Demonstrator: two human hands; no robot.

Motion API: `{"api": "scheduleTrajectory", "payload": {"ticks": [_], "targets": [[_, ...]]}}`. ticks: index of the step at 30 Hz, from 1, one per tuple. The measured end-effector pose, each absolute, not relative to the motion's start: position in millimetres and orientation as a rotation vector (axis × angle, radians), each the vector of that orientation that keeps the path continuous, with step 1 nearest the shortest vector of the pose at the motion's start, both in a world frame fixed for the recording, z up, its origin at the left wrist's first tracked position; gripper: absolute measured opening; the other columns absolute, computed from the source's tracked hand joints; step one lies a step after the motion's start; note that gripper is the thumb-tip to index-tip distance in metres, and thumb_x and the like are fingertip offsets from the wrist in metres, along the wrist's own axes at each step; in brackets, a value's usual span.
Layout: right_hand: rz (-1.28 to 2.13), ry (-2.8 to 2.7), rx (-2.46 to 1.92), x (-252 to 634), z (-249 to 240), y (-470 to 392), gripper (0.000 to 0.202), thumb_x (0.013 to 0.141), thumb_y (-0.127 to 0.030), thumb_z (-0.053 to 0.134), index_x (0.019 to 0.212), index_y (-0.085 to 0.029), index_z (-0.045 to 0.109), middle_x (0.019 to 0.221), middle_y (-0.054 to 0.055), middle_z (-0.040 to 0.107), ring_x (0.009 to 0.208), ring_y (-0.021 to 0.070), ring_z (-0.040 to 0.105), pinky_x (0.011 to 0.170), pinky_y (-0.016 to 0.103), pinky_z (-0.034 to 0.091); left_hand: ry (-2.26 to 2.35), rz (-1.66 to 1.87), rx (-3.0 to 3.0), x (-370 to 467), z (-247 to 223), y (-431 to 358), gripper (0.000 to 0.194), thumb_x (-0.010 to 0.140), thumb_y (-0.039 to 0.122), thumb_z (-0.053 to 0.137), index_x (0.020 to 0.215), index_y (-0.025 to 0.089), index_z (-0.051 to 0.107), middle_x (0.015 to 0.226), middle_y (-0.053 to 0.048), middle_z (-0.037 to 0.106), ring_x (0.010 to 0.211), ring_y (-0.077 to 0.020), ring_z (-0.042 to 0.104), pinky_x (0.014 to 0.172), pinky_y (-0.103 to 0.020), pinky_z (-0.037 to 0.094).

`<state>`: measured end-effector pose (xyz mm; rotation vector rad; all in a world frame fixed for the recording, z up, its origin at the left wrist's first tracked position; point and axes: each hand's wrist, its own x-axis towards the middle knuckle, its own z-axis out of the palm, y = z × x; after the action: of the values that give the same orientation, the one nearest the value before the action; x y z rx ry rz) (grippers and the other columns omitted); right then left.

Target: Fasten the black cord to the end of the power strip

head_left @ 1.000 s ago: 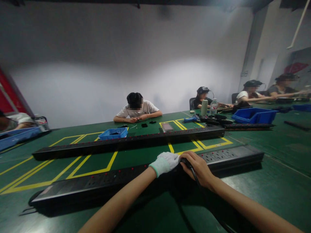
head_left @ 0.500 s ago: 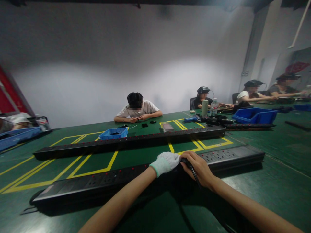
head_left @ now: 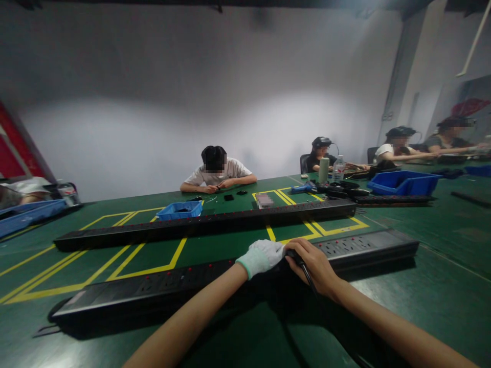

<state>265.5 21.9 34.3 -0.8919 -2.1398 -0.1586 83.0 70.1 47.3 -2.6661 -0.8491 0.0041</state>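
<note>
A long black power strip (head_left: 115,296) with sockets and small red parts along its top lies slantwise in front of me. Over its middle, my right hand (head_left: 312,263), bare, is closed around a black plug (head_left: 297,255) whose black cord (head_left: 309,280) runs down toward the table's near edge. My left hand (head_left: 263,256) wears a white glove with a pale green cuff. Its fingers are bent together against the strip's top, touching my right fingertips; what they grip is hidden. Whether the plug sits in a socket cannot be seen.
A second power strip (head_left: 215,221) lies farther back across yellow tape lines. Beyond it are a small blue tray (head_left: 179,210), a blue tool (head_left: 304,188), a green bottle (head_left: 323,170) and a blue bin (head_left: 402,181). Across the green table (head_left: 441,306) sits a person (head_left: 218,171); several others work at the sides.
</note>
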Motion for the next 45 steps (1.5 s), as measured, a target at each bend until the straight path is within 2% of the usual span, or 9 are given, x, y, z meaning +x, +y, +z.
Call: {"api": "scheduleTrajectory", "payload": {"ticks": [24, 45], "targets": [[-0.139, -2.162, -0.916, 266.1, 34.1, 22.1, 0.019, 0.088, -0.016, 0.050, 0.105, -0.023, 0.054, 0.102, 0.009, 0.060, 0.093, 0.0233, 0.060, 0.081, 0.038, 0.052, -0.868, 0.016, -2.669, 84.9, 47.9, 71.0, 0.024, 0.096, 0.018, 0.036, 0.108, 0.012, 0.055, 0.099, -0.012, 0.065, 0.087, -0.0241, 0.065, 0.073, -0.036, 0.054], [-0.123, -2.173, -0.923, 266.0, 32.6, 22.8, 0.017, 0.090, -0.017, 0.048, 0.106, -0.022, 0.052, 0.103, 0.009, 0.059, 0.094, 0.0234, 0.058, 0.081, 0.038, 0.050, -0.933, -0.024, -2.681, 85.9, 47.2, 70.6, 0.025, 0.097, 0.019, 0.033, 0.104, 0.012, 0.056, 0.097, -0.011, 0.065, 0.090, -0.0232, 0.064, 0.078, -0.036, 0.052]]}}
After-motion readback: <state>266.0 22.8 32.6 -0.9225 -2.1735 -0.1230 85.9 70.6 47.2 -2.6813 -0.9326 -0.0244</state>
